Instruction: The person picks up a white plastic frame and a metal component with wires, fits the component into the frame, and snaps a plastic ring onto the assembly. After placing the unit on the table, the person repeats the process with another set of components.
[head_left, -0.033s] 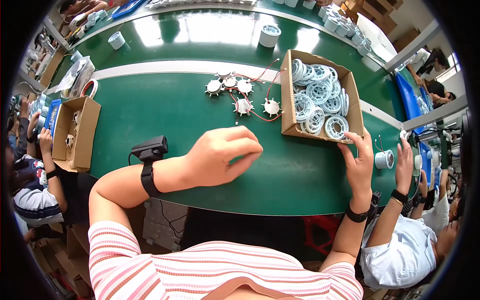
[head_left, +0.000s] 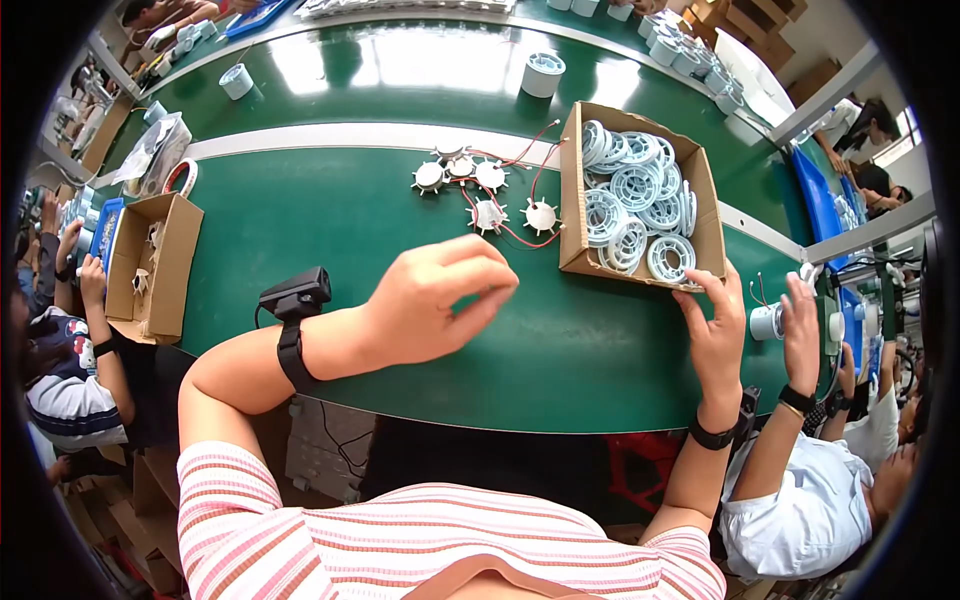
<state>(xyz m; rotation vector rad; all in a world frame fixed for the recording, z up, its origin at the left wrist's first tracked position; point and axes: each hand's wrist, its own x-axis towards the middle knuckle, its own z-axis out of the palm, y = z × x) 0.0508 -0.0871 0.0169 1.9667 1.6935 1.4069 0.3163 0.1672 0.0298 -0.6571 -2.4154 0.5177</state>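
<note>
My right hand [head_left: 716, 335] grips the near right edge of an open cardboard box [head_left: 583, 215], fingers at the rim and thumb against the front wall. Light blue plastic rings [head_left: 635, 187] lie heaped inside the box. Over the green table, left of the box, my left hand [head_left: 425, 305] is curled with thumb and index tips close together; nothing shows between them. Beyond it lie several round white pieces with spokes around their rims [head_left: 488, 214], with red wires [head_left: 525, 243]. One such piece [head_left: 541, 217] rests beside the box's left wall.
A light blue cylindrical part [head_left: 766, 322] and a co-worker's raised hand [head_left: 799, 330] are close on the right. At the left stand another cardboard box [head_left: 178, 265], a tape roll [head_left: 181, 178] and a clear bag [head_left: 155, 150]. Cylinders [head_left: 543, 74] stand beyond the pale rail [head_left: 340, 137].
The box has shifted slightly left and toward me with my right hand on it. My left hand has moved a little left. The co-worker's hand at the right has shifted slightly.
</note>
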